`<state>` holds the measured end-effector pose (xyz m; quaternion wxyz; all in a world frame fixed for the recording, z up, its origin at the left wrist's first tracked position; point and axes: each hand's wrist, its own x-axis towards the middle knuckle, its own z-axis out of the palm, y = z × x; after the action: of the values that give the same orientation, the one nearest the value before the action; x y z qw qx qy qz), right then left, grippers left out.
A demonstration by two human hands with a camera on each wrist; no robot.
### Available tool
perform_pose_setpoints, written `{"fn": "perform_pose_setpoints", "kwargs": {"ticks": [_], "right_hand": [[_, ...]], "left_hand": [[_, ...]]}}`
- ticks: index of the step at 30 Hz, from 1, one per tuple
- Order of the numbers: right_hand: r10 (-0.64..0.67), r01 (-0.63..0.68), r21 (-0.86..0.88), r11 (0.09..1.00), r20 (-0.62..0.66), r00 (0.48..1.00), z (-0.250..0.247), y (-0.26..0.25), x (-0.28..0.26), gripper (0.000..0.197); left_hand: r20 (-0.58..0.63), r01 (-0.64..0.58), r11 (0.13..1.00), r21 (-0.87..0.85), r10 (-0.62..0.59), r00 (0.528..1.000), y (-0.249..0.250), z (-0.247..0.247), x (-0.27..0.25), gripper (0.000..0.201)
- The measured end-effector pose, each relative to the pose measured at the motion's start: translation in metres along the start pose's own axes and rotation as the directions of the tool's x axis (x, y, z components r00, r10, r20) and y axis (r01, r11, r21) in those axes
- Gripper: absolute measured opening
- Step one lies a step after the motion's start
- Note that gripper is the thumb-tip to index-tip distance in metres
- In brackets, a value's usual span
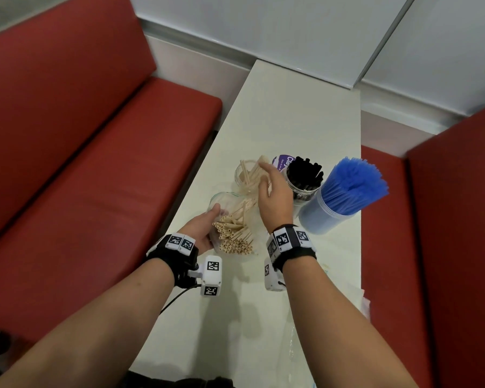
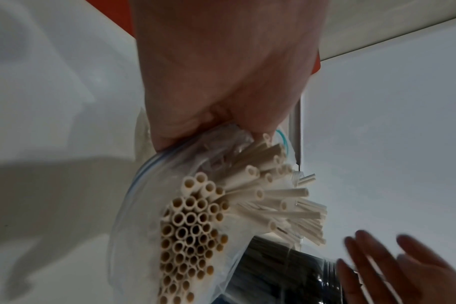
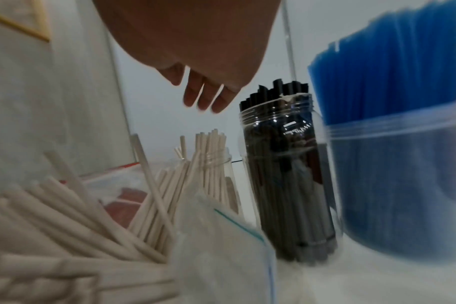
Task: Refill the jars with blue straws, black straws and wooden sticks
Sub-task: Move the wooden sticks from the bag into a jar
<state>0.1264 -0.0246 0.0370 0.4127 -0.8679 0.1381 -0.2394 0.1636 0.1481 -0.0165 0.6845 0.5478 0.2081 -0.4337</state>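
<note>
A clear zip bag full of pale wooden sticks lies tilted on the white table. My left hand grips the bag's mouth from the left, and the left wrist view shows it pinching the plastic above the stick ends. My right hand hovers open and holds nothing, fingers spread over a clear jar with a few sticks. To the right stand a jar of black straws and a jar of blue straws.
A purple-labelled lid or packet lies behind the black straw jar. Red bench seats flank the table on both sides. Crumpled clear plastic sits at the table's right edge. The blue straw jar stands close to that edge.
</note>
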Motion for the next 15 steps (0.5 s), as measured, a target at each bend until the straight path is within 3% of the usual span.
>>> {"fn": "perform_pose_setpoints", "kwargs": {"ticks": [2, 4, 6, 7, 8, 9, 12, 15], "right_hand": [[0.188, -0.175, 0.181, 0.968, -0.054, 0.981, -0.004, -0.002, -0.012, 0.016], [0.358, -0.384, 0.219, 0.897, 0.148, 0.922, -0.006, -0.001, -0.02, 0.022], [0.475, -0.575, 0.128, 0.808, 0.435, 0.765, -0.001, 0.005, -0.03, 0.025], [0.521, -0.632, 0.061, 0.773, 0.509, 0.686, 0.002, 0.008, -0.034, 0.022], [0.561, -0.664, 0.013, 0.747, 0.524, 0.641, 0.007, 0.012, -0.038, 0.019], [0.594, -0.681, -0.01, 0.732, 0.498, 0.631, 0.012, 0.014, -0.041, 0.02], [0.618, -0.644, -0.05, 0.763, 0.348, 0.705, 0.021, 0.018, -0.047, 0.032], [0.603, -0.622, -0.02, 0.783, 0.27, 0.751, 0.028, 0.021, -0.051, 0.027]], "left_hand": [[-0.003, -0.002, 1.0, -0.007, 0.002, 1.0, 0.001, 0.0, 0.001, 0.035], [-0.011, 0.0, 1.0, -0.007, 0.0, 1.0, 0.001, 0.002, 0.001, 0.036], [-0.021, -0.001, 1.0, -0.004, 0.001, 1.0, 0.002, 0.004, 0.0, 0.037], [-0.022, 0.004, 1.0, -0.001, -0.004, 1.0, 0.002, 0.006, 0.0, 0.038], [-0.021, 0.013, 1.0, 0.005, -0.013, 1.0, 0.001, 0.007, -0.001, 0.039], [-0.015, 0.022, 1.0, 0.014, -0.022, 1.0, 0.0, 0.007, -0.001, 0.039], [0.008, 0.026, 0.999, 0.035, -0.027, 1.0, -0.003, 0.008, -0.002, 0.038], [0.027, 0.034, 0.999, 0.042, -0.035, 0.999, -0.004, 0.008, -0.002, 0.037]]}}
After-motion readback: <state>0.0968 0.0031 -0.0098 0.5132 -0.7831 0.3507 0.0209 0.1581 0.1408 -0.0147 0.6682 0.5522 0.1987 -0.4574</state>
